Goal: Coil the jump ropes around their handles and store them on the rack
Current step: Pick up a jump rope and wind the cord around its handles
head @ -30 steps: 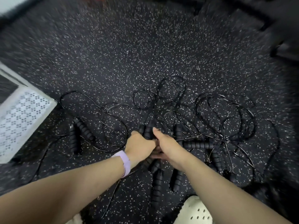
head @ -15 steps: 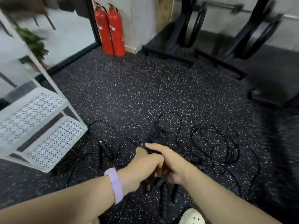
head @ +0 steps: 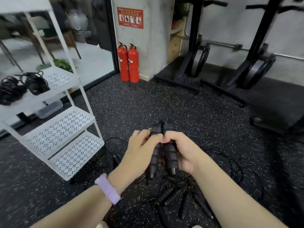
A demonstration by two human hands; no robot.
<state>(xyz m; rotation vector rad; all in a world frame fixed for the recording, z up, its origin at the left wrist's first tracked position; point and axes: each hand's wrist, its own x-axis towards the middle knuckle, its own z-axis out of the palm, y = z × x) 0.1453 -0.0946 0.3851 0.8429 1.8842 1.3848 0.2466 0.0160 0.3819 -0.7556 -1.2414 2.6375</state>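
Black handles (head: pixel 162 145) sit side by side, gripped by both hands' curled fingers (head: pixel 172 139); their rope is hidden.

Coiled black ropes on white perforated metal rack (head: pixel 54 137) cut by left edge, blurred. Black ribbed foam handles (head: pixel 164 150) partly hidden by fingers. Red wall poster (head: pixel 130 17) text unreadable.

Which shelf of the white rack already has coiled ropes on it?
The upper perforated shelf, at the far left: two coiled black jump ropes sit on it. The two lower shelves show bare perforated metal.
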